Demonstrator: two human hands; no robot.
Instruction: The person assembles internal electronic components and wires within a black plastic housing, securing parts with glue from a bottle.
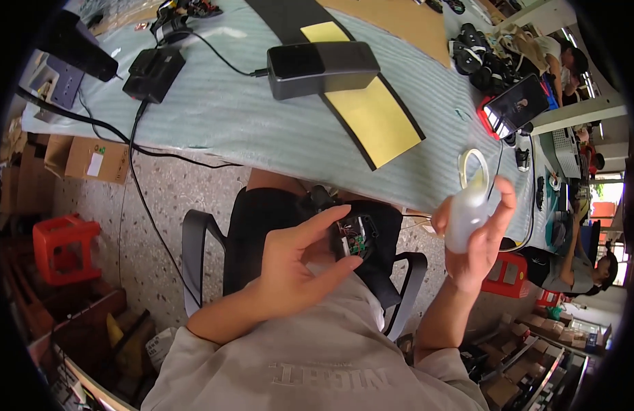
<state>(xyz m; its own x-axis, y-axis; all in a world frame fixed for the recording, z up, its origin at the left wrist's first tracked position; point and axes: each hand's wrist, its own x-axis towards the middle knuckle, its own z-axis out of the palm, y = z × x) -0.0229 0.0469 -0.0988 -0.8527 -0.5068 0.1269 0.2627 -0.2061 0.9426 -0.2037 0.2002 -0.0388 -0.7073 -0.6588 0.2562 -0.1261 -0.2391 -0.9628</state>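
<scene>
Above my lap, my left hand [293,264] grips a small black electronic device [373,236] between thumb and fingers. Its casing is open and bares a green circuit board [357,236] and wires. Out to the right, by the table's edge, my right hand [476,257] is closed around a whitish translucent bottle [466,218], held roughly upright. The bottle's upper end overlaps a pale ring [474,159], like a tape roll, at the table's edge; whether they touch I cannot tell.
A dark grey box-shaped device [324,68] lies on a black strip with yellow sheets [375,123]. A black cabled block [154,74] sits left of it. A phone [515,106] leans on a red stand at right. Chair armrests [407,291] flank me; a red stool [67,250] stands left.
</scene>
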